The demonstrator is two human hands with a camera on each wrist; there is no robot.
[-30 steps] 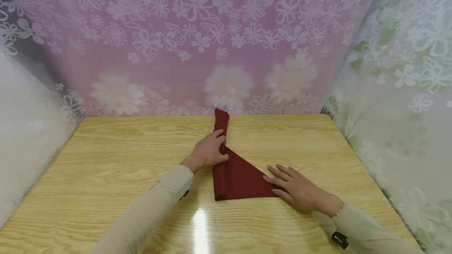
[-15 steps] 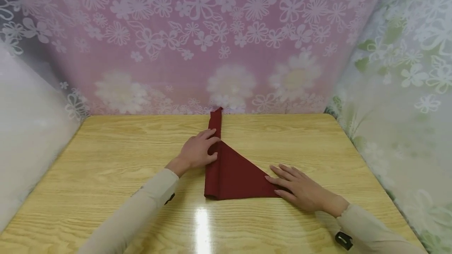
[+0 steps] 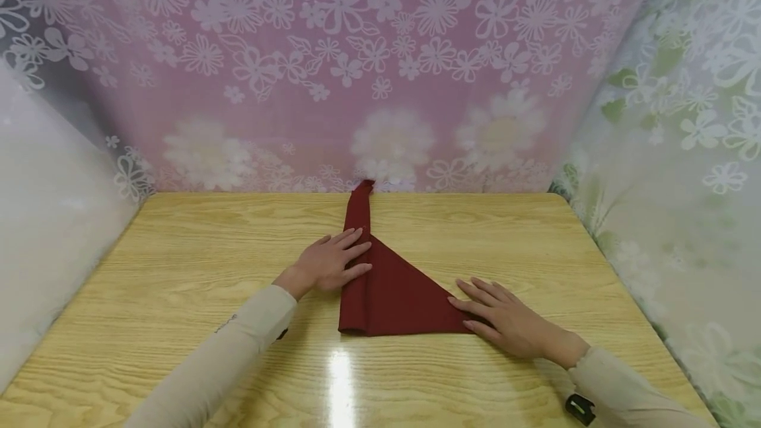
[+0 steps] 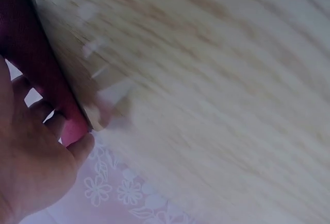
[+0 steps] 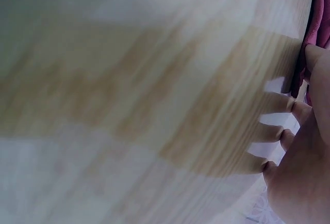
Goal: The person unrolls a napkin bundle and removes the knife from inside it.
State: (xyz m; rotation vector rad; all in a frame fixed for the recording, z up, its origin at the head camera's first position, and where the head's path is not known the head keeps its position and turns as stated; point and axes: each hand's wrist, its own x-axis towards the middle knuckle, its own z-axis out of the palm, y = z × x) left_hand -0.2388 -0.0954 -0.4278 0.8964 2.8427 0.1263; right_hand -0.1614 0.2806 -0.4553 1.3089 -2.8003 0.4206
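A dark red cloth [image 3: 401, 292] lies on the table in the head view. Its right part is a flat triangle, and a folded strip [image 3: 355, 312] runs along its left side up past the table's far edge. My left hand [image 3: 326, 263] rests on the middle of that strip with its fingers extended. On the cloth's right corner lies my right hand [image 3: 512, 323], fingers straight and slightly spread, covering the tip. The left wrist view has the left hand [image 4: 36, 165] beside the cloth's edge [image 4: 38, 64]. In the right wrist view, the thumb touches the cloth [image 5: 312, 23].
The wooden table [image 3: 208, 243] has a shiny light reflection near its front. A pink flowered backdrop [image 3: 285, 111] stands along the far edge. Pale flowered sheets [image 3: 672, 230] flank the table on both sides.
My left hand has shifted left, its fingers going from curled over the strip to laid out on it. The strip looks wider and flatter. My right hand keeps to the corner.
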